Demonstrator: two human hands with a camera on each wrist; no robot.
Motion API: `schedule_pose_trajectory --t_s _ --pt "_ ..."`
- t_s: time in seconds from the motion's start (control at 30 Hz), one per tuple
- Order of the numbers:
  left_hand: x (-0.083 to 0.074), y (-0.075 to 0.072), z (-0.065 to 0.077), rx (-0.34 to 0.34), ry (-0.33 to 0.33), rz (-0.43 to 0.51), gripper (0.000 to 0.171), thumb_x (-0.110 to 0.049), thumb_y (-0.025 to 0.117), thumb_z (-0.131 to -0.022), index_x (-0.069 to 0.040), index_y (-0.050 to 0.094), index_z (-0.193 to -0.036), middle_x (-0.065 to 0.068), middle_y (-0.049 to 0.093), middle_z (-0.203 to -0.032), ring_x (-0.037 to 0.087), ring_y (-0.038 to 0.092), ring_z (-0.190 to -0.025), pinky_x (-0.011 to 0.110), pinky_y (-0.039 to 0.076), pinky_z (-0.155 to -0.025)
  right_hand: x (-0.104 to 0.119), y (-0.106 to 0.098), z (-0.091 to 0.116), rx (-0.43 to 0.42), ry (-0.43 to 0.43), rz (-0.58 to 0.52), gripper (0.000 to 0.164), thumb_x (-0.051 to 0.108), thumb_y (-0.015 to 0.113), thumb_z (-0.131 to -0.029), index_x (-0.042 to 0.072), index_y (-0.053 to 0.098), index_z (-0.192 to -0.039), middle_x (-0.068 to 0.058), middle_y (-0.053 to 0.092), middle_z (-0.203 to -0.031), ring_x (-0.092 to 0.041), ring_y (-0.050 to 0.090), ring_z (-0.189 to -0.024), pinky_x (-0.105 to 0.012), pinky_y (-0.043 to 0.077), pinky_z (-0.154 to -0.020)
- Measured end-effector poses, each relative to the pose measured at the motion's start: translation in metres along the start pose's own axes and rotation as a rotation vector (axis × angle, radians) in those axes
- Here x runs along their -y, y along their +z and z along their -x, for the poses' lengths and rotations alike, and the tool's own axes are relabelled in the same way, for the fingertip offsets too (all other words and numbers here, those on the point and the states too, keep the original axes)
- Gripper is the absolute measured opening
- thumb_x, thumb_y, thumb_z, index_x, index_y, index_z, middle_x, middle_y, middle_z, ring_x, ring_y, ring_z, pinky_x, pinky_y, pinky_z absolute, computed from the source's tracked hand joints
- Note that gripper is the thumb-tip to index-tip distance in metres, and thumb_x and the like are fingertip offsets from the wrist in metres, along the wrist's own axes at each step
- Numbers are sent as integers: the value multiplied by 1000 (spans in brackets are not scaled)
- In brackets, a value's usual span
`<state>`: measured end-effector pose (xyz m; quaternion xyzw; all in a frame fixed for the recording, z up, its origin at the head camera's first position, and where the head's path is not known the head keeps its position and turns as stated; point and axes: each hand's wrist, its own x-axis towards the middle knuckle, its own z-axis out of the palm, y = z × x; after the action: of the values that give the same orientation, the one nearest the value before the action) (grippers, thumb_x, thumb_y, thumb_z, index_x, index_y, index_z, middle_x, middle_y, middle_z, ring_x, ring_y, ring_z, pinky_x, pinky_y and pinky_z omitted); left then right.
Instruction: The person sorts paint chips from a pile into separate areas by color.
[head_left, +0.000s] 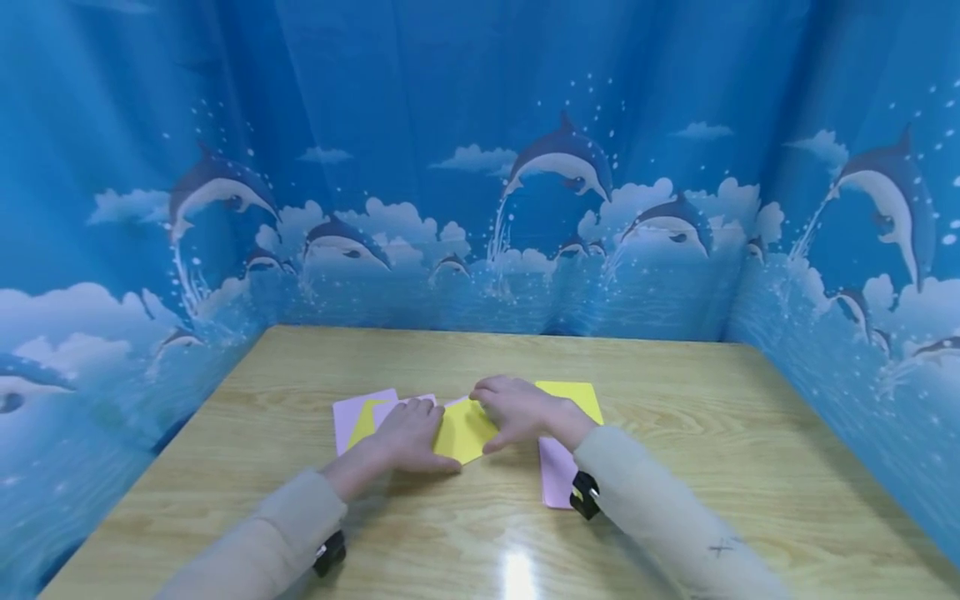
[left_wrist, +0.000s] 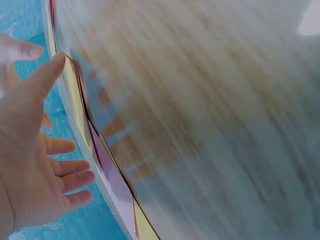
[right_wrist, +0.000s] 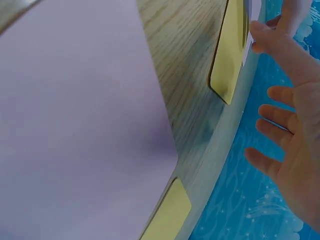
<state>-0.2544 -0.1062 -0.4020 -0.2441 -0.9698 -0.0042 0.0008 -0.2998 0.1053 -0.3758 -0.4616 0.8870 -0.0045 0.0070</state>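
A yellow card [head_left: 459, 435] lies in the middle of a row of overlapping yellow and purple cards, between my two hands. My left hand [head_left: 411, 435] rests over the row at this card's left side, thumb along its near edge. In the left wrist view its fingers [left_wrist: 75, 181] are spread and fairly straight. At the card's right side is my right hand [head_left: 517, 408], fingertips on the far part and thumb at the near corner. The right wrist view has its fingers [right_wrist: 277, 120] loosely extended beside the yellow card [right_wrist: 227, 65]. Both palms hide parts of the cards.
A purple card [head_left: 351, 417] and a yellow one [head_left: 366, 423] show left of my left hand. Under my right forearm lie another yellow card [head_left: 581, 393] and a purple card [head_left: 555, 477]. The wooden table [head_left: 675, 392] meets a blue dolphin curtain [head_left: 420, 108] behind and at both sides.
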Motion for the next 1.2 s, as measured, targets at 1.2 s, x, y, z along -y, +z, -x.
schedule_pose_trajectory --t_s 1.2 --pt "6 -8 3 142 95 27 75 -54 67 -74 -3 51 -127 13 52 -117 27 49 -108 40 41 -93 12 11 -20 199 105 -39 89 53 78 -65 12 45 -136 -8 45 -129 -20 46 -114 -35 43 -94"
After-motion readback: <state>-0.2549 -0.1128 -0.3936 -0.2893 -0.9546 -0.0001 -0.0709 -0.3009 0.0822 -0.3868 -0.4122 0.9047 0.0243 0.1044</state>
